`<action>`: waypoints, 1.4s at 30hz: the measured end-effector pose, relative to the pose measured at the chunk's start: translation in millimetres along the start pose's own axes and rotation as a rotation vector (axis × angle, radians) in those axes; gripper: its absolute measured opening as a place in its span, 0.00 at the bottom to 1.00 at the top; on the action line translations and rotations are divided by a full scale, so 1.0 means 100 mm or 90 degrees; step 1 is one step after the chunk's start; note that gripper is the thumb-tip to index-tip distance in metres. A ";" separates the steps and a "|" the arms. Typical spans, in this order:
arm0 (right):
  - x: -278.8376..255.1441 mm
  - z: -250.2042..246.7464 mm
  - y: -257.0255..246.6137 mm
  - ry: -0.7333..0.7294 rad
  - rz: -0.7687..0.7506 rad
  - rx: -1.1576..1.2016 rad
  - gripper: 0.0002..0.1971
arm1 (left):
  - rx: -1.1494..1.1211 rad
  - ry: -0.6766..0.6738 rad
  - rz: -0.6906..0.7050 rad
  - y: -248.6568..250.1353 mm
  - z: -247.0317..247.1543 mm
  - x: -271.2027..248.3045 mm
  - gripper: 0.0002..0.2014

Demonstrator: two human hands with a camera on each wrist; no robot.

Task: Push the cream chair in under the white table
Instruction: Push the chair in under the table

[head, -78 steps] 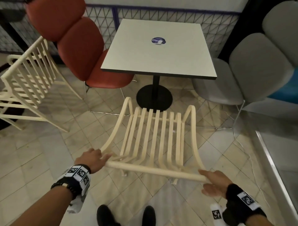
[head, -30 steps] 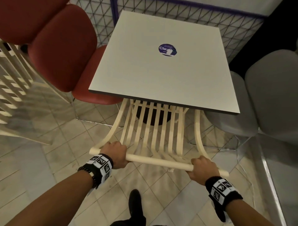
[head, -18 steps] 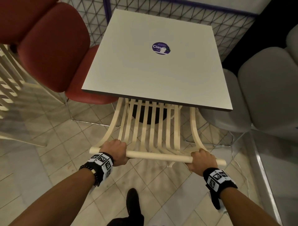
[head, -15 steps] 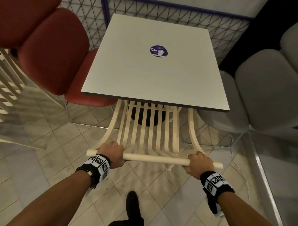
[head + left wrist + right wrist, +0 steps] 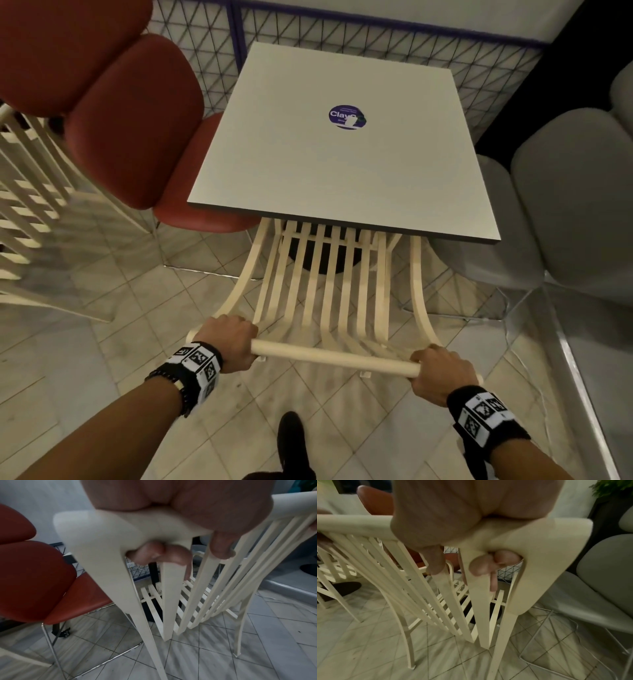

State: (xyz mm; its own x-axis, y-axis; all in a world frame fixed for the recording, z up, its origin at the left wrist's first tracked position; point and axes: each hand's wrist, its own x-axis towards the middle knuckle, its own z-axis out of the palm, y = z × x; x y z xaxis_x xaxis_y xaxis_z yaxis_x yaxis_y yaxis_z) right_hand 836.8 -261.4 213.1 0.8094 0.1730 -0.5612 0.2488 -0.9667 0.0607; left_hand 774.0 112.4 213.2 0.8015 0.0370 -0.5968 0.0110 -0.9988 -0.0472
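Observation:
The cream slatted chair [image 5: 329,294] stands in front of me, its seat mostly hidden under the near edge of the white square table [image 5: 329,171]. My left hand [image 5: 227,342] grips the left end of the chair's top rail; in the left wrist view its fingers [image 5: 159,553] curl under the rail [image 5: 102,524]. My right hand [image 5: 436,371] grips the right end of the same rail, and the right wrist view has its fingertips [image 5: 491,562] wrapped round the rail's corner [image 5: 547,536]. The table's black round base [image 5: 322,257] shows between the slats.
A red padded chair [image 5: 137,130] is tucked at the table's left side, a grey padded chair [image 5: 565,205] at its right. Another cream slatted chair [image 5: 30,205] stands far left. A wire mesh fence [image 5: 342,37] runs behind the table. A metal ledge [image 5: 582,394] borders the floor on the right.
The chair slid forward until its seat went under the table edge. Both hands closed fully round the top rail and moved forward with it. I have stepped closer.

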 end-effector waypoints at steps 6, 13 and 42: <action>0.18 -0.20 -0.01 0.007 0.026 0.013 0.14 | 0.002 0.014 -0.038 0.03 -0.14 0.15 0.20; 0.17 -0.19 -0.01 0.007 0.024 0.015 0.13 | 0.001 0.025 -0.035 0.01 -0.10 0.18 0.23; 0.16 -0.04 0.11 0.057 0.030 0.021 0.14 | -0.042 0.071 -0.067 0.14 0.03 0.09 0.27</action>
State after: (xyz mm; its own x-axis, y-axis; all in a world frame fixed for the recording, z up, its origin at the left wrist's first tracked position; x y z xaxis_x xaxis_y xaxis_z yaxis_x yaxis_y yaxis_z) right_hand 854.4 -268.4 208.4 0.8646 0.1418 -0.4821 0.1923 -0.9797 0.0567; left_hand 779.7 98.6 205.1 0.8556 0.1411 -0.4980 0.1341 -0.9897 -0.0500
